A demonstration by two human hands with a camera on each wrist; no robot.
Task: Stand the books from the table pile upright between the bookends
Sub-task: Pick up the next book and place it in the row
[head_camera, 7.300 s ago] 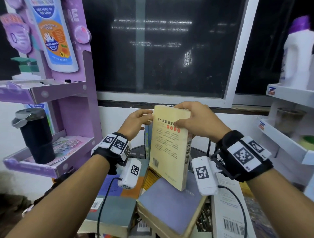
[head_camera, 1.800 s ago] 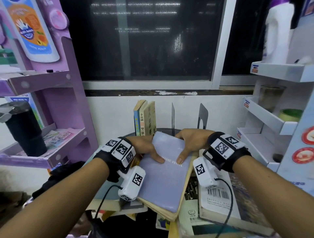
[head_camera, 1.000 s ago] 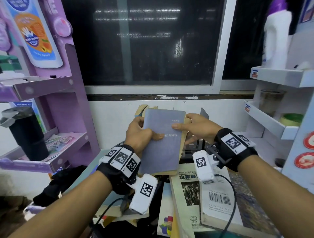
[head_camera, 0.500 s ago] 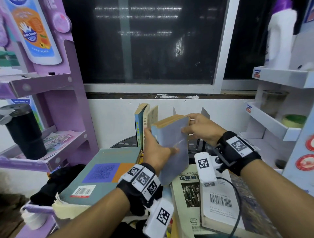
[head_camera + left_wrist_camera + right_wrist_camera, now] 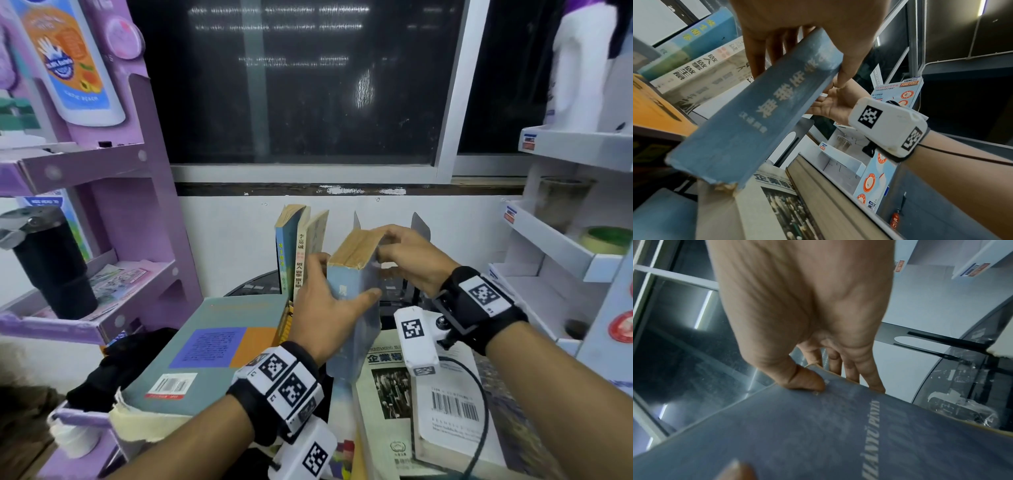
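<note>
A worn blue-grey book (image 5: 356,308) stands upright in both my hands, spine toward me, above the table pile. My left hand (image 5: 325,301) grips its spine (image 5: 760,110), thumb on the right cover and fingers on the left. My right hand (image 5: 406,251) pinches its top far corner, thumb (image 5: 805,381) on the cover (image 5: 838,434). Three books (image 5: 298,250) stand upright just left of it. Behind it rise two thin metal bookends (image 5: 356,221) (image 5: 420,224). The book's lower edge is hidden behind my left hand.
The pile holds a large teal book (image 5: 219,349) on the left, a book with a newspaper cover (image 5: 387,394) and a white one with a barcode (image 5: 452,407) on the right. A purple shelf unit (image 5: 144,212) with a black flask (image 5: 51,267) flanks the left, white shelves (image 5: 561,250) the right.
Both hands lifted the blue-grey book off the pile, turned it upright with its spine toward me, and carried it back toward the standing books and bookends.
</note>
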